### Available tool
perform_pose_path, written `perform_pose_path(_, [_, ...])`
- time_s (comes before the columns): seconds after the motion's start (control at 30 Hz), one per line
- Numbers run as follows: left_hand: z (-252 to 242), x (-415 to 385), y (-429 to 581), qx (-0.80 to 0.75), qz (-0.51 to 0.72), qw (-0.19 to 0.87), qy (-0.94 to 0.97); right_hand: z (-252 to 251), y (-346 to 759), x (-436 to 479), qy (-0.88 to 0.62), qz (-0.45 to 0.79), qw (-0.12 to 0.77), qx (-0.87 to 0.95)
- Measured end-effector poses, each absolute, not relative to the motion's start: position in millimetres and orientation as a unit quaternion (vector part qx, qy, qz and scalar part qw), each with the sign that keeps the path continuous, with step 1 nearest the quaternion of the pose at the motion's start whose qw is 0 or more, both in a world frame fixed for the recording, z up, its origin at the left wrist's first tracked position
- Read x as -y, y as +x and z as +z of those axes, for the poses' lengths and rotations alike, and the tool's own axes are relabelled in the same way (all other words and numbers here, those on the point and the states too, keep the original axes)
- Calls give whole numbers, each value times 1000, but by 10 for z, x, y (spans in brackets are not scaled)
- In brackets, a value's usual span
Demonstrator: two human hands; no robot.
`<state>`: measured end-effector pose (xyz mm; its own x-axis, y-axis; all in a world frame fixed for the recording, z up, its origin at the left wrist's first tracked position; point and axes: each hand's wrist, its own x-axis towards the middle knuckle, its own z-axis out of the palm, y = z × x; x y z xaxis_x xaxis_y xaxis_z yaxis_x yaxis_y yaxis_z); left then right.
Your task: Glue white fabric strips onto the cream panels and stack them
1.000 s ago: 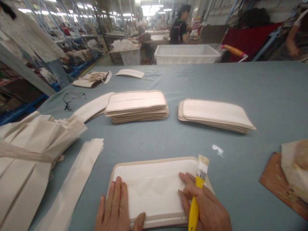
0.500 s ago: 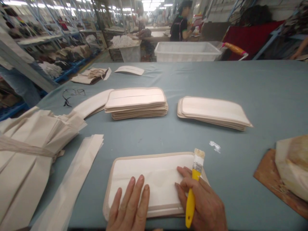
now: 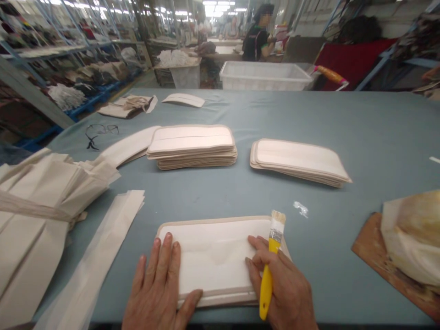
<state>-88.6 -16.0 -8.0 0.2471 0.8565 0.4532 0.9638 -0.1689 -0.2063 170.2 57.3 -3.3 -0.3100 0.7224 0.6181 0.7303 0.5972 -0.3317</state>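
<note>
Left hand [image 3: 156, 284] laid flat on the left side of the pale panel [image 3: 213, 263], fingers a little apart, thumb stretched along the near edge; right hand [image 3: 287, 286] on the other side, pinching the yellow brush [image 3: 266, 291] between thumb and fingers, bristles pointing away, fingertips down on the panel too; the panel lies right at the near edge of the blue-grey surface [image 3: 206, 195], at least 1 more layer peeping out beneath; beyond it sit 2 stacks of similar panels, the left stack [image 3: 192, 142] and the right stack [image 3: 299, 160], well apart from the hands; a white smear [image 3: 301, 209] shows past the brush; over on the left, a tied bundle [image 3: 34, 197] beside long pale strips [image 3: 103, 250]; far right, a brown board [image 3: 369, 243].
</note>
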Motion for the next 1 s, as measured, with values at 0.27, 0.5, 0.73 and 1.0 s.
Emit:
perform_pose_path(0.27, [10, 160, -743, 531, -132, 202, -812, 79, 1697, -604, -454, -8, 378, 807])
perform_pose_path(0.5, [-61, 182, -632, 553, -133, 215, -794, 187, 1479, -478, -409, 47, 453, 791])
perform_pose_path(0.73, [-111, 231, -668, 558, -123, 176, -802, -52, 1000, -267, -323, 118, 432, 833])
perform_pose_path(1.0, [-75, 207, -598, 558, -139, 197, -794, -145, 1446, -352, -390, 38, 344, 853])
